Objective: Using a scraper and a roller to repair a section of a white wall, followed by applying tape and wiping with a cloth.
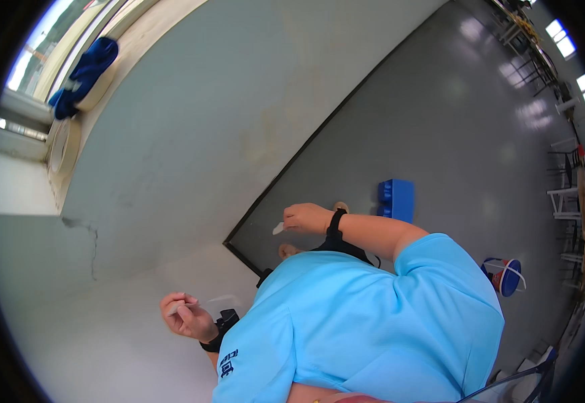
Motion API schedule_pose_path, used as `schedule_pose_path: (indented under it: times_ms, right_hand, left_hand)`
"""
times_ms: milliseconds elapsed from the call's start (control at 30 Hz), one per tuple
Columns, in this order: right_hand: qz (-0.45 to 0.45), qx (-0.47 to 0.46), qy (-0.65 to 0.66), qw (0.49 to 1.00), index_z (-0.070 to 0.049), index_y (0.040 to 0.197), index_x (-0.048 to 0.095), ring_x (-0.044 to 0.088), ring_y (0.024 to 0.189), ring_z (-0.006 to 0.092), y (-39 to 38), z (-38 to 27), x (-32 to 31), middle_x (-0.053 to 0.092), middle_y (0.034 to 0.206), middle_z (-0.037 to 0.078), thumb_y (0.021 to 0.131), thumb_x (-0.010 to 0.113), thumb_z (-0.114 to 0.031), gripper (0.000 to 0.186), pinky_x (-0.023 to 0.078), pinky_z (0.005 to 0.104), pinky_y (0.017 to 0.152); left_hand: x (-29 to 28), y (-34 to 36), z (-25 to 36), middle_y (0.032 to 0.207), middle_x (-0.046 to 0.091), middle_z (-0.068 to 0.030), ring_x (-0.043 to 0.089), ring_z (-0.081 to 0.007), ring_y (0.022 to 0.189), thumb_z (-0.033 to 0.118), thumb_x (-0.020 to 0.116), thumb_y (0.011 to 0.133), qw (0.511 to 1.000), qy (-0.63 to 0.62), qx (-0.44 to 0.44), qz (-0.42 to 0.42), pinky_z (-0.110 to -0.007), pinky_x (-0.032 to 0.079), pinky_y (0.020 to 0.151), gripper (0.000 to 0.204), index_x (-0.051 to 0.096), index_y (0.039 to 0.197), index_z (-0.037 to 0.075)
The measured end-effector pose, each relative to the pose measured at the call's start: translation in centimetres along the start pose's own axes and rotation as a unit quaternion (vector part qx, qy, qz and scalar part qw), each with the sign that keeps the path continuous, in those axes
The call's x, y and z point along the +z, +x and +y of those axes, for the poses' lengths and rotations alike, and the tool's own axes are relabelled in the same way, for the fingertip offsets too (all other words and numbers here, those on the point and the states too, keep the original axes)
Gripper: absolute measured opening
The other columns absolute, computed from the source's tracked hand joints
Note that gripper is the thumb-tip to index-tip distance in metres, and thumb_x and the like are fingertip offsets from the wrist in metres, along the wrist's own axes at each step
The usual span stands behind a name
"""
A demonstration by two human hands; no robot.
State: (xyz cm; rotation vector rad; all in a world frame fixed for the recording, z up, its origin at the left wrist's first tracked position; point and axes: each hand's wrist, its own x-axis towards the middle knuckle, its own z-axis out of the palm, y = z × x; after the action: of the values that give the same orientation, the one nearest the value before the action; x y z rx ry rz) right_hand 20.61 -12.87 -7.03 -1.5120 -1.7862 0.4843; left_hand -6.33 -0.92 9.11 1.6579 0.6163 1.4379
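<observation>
My left hand (186, 317), with a black band on the wrist, is raised before the pale wall at the lower left. Its thumb and fingers pinch a small whitish piece (173, 309); its kind is too small to make out. A faint pale curved streak (222, 298) shows beside that wrist, and I cannot tell whether it is on the wall or in the air. In front of my body, my right hand (306, 218), also banded in black, has its fingers closed on a small flat white piece (278, 228) that points down toward the floor.
Ahead, the wall (191, 114) meets the grey floor (440, 148) along a dark skirting. A blue cloth item (91, 70) and a tape roll (64, 146) rest on the windowsill. A blue box (400, 200) and a blue-lidded bucket (509, 277) stand to the right; tables and chairs line the far right.
</observation>
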Motion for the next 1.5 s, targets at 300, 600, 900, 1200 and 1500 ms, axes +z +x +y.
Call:
schedule_pose_path:
  times_ms: [300,600,900,1200,1500]
  right_hand:
    - [0.225,0.209,-0.067,0.949,-0.01,0.085,0.06,0.055,0.071,0.0248,-10.3,3.1,-11.7,0.053,0.077,0.007,0.076,0.059,-0.006,0.01,0.047,0.0312,0.061]
    - [0.349,0.252,-0.176,0.885,-0.004,0.078,0.058,0.057,0.068,0.0251,-17.0,4.3,-22.7,0.057,0.076,0.009,0.071,0.06,-0.001,0.008,0.047,0.0315,0.06]
    - [0.41,0.329,-0.221,0.822,-0.005,0.075,0.059,0.055,0.067,0.0238,-23.2,5.0,-27.8,0.056,0.076,0.008,0.067,0.062,0.001,0.01,0.045,0.0299,0.058]
    - [0.458,0.329,-0.314,0.764,-0.004,0.074,0.059,0.055,0.074,0.0236,-22.4,8.5,-37.2,0.057,0.079,0.007,0.064,0.063,0.003,0.013,0.046,0.0305,0.062]
    - [0.462,0.255,-0.247,0.813,-0.004,0.076,0.059,0.054,0.069,0.0222,-15.1,13.3,-48.7,0.056,0.075,0.007,0.067,0.06,0.005,0.013,0.044,0.0282,0.059]
  left_hand:
    - [16.2,4.0,-1.7,0.093,0.049,-0.0101,0.049,-0.011,0.066,0.002,0.045,0.081,0.975,-0.043,-0.013,-0.218,-0.022,0.042,0.06,0.007,0.049,0.086,0.001]
    - [32.7,5.9,-3.1,0.091,0.052,-0.0071,0.054,-0.0137,0.078,0.008,0.055,0.081,0.903,-0.047,-0.056,-0.422,-0.024,0.045,0.066,0.018,0.053,0.096,-0.001]
    - [50.8,10.7,-6.3,0.093,0.052,-0.0031,0.051,-0.0094,0.081,0.013,0.055,0.082,0.853,-0.175,-0.128,-0.475,-0.023,0.042,0.068,0.026,0.048,0.104,0.001]
    - [63.6,16.4,-8.9,0.09,0.051,-0.0008,0.044,-0.0077,0.077,0.016,0.054,0.082,0.868,-0.195,-0.243,-0.387,-0.023,0.037,0.068,0.03,0.045,0.106,0.002]
    - [69.0,19.7,-12.0,0.087,0.053,-0.0045,0.049,-0.012,0.08,0.015,0.054,0.081,0.888,-0.163,-0.19,-0.385,-0.026,0.04,0.073,0.023,0.049,0.098,0.0]
